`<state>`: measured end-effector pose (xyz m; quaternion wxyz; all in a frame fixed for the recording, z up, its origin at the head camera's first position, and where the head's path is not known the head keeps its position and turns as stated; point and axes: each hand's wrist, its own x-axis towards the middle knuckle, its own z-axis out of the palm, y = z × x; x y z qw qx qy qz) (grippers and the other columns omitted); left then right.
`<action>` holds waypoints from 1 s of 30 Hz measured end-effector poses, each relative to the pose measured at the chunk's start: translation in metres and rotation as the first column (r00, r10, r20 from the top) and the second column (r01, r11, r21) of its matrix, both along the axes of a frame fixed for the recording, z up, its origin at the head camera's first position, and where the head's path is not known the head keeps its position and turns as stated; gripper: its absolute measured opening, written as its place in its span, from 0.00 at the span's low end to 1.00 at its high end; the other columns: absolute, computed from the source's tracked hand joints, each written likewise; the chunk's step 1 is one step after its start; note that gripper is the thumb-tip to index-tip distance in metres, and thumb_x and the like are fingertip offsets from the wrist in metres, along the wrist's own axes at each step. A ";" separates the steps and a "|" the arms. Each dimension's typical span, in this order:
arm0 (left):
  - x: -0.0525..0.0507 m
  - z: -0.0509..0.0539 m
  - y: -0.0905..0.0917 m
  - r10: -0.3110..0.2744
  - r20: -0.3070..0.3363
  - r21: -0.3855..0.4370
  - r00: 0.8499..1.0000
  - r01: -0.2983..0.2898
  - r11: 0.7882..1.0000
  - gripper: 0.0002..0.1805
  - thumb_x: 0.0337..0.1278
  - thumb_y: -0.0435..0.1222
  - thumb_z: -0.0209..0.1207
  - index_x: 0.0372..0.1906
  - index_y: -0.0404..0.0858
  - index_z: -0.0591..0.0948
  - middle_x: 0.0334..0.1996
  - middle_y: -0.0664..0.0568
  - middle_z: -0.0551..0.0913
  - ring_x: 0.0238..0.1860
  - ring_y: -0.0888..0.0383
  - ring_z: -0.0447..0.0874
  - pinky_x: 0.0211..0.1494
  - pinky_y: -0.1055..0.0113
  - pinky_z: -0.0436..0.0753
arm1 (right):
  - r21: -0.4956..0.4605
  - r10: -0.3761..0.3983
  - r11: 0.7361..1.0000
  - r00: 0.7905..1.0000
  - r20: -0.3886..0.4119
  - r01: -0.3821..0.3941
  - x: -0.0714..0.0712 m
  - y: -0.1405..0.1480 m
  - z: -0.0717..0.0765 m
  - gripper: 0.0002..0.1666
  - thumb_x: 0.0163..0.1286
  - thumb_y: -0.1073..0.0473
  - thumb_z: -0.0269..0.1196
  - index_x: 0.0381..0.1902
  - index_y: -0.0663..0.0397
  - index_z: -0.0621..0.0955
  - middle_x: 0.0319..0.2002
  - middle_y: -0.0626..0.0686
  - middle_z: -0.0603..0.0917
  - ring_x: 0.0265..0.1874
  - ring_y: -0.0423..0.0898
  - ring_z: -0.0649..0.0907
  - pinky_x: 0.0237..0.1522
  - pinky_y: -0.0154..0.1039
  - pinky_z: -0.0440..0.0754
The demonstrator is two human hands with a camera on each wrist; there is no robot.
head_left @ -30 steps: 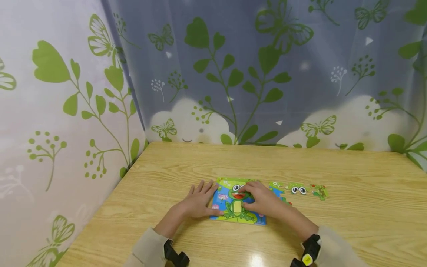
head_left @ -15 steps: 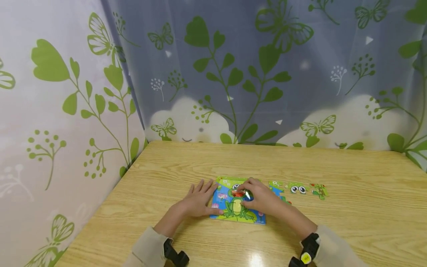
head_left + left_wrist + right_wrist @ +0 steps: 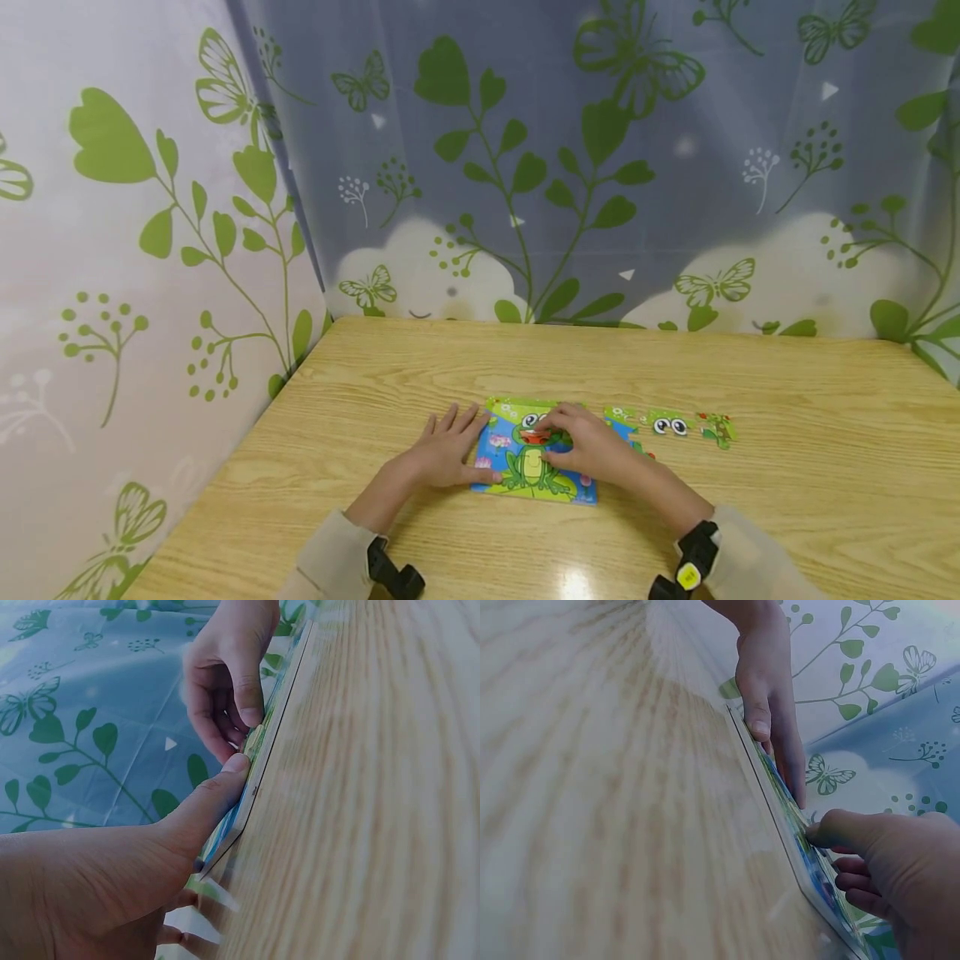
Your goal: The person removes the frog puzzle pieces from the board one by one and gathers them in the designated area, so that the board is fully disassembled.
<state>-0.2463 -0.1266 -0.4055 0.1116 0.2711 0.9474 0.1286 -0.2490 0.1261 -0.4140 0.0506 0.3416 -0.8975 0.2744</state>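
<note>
A flat frog jigsaw puzzle, blue and green, lies on the wooden table in the head view. My left hand spreads its straight fingers along the left side, its thumb resting on the board's near left part. Over the upper right of the picture, my right hand curls thumb and fingers on a puzzle piece by the frog's mouth. That piece looks slightly raised in the left wrist view, though the fingers hide much of it. The right wrist view shows the thumb against the board.
Loose puzzle pieces lie right of the board: one with two eyes, one with green and red print, and a blue-green one partly behind the right hand. Patterned curtains hang behind and left of the table.
Both hands stay nearly in place. A bright glare by the frog's mouth, under the right fingers half a second ago, is gone, so the piece there has tilted slightly.
</note>
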 end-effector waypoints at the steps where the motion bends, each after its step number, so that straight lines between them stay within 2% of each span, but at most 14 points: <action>1: 0.000 0.000 0.000 -0.001 0.000 0.000 1.000 0.001 1.000 0.50 0.52 0.63 0.52 0.73 0.41 0.49 0.71 0.44 0.44 0.69 0.41 0.34 0.64 0.41 0.40 | -0.002 0.004 1.000 1.000 -0.005 -0.004 0.000 0.000 0.000 0.16 0.59 0.57 0.66 0.45 0.53 0.80 0.42 0.49 0.75 0.41 0.48 0.76 0.39 0.44 0.76; 5: 0.000 0.000 0.000 -0.008 -0.003 -0.002 1.000 0.008 1.000 0.50 0.53 0.63 0.52 0.73 0.41 0.48 0.71 0.44 0.43 0.69 0.40 0.34 0.64 0.41 0.39 | -0.020 0.001 1.000 1.000 -0.019 -0.001 0.001 0.001 0.002 0.16 0.58 0.58 0.66 0.45 0.53 0.80 0.41 0.47 0.75 0.39 0.46 0.77 0.38 0.41 0.77; 11: 0.001 0.001 0.002 -0.016 0.000 0.005 1.000 0.016 1.000 0.50 0.53 0.63 0.52 0.73 0.41 0.48 0.71 0.44 0.43 0.69 0.40 0.33 0.64 0.41 0.39 | -0.079 0.005 0.997 1.000 0.000 -0.005 0.004 0.010 0.012 0.15 0.58 0.61 0.66 0.44 0.55 0.80 0.45 0.50 0.75 0.42 0.49 0.77 0.38 0.43 0.77; 13: 0.001 0.001 0.002 -0.015 0.001 0.006 1.000 0.015 1.000 0.50 0.53 0.63 0.52 0.73 0.41 0.48 0.71 0.44 0.43 0.69 0.40 0.33 0.64 0.41 0.39 | -0.079 -0.004 0.997 1.000 0.015 0.005 0.006 0.015 0.016 0.15 0.58 0.61 0.66 0.45 0.54 0.81 0.47 0.50 0.75 0.38 0.49 0.78 0.34 0.41 0.78; 17: 0.001 0.000 0.002 -0.012 -0.002 -0.001 1.000 0.012 1.000 0.50 0.53 0.63 0.52 0.73 0.41 0.48 0.71 0.44 0.43 0.69 0.40 0.33 0.64 0.41 0.39 | -0.072 -0.023 0.997 0.999 0.024 0.025 0.010 0.029 0.023 0.16 0.58 0.61 0.66 0.45 0.53 0.81 0.48 0.50 0.75 0.41 0.50 0.78 0.33 0.42 0.77; 20: 0.000 -0.001 0.001 -0.009 -0.005 -0.003 1.000 0.009 1.000 0.50 0.52 0.63 0.52 0.73 0.40 0.48 0.71 0.44 0.43 0.69 0.40 0.34 0.64 0.41 0.39 | -0.064 -0.024 0.998 1.000 -0.004 0.024 0.013 0.041 0.027 0.15 0.58 0.61 0.66 0.45 0.51 0.81 0.47 0.49 0.75 0.46 0.52 0.76 0.38 0.45 0.77; 25: -0.001 -0.002 0.000 -0.006 -0.006 0.001 1.000 0.006 1.000 0.50 0.52 0.63 0.52 0.73 0.41 0.48 0.71 0.44 0.43 0.69 0.41 0.33 0.64 0.41 0.39 | -0.064 -0.027 0.998 0.999 -0.034 0.025 0.019 0.064 0.032 0.16 0.57 0.63 0.67 0.45 0.51 0.81 0.46 0.49 0.75 0.47 0.52 0.76 0.42 0.50 0.76; 30: -0.001 -0.002 -0.001 -0.006 -0.003 0.011 1.000 0.006 1.000 0.50 0.52 0.63 0.52 0.73 0.41 0.48 0.71 0.44 0.43 0.69 0.41 0.33 0.64 0.41 0.38 | -0.074 -0.040 0.997 0.997 -0.071 0.034 0.025 0.086 0.032 0.16 0.56 0.64 0.67 0.44 0.51 0.81 0.46 0.49 0.75 0.46 0.53 0.77 0.41 0.51 0.77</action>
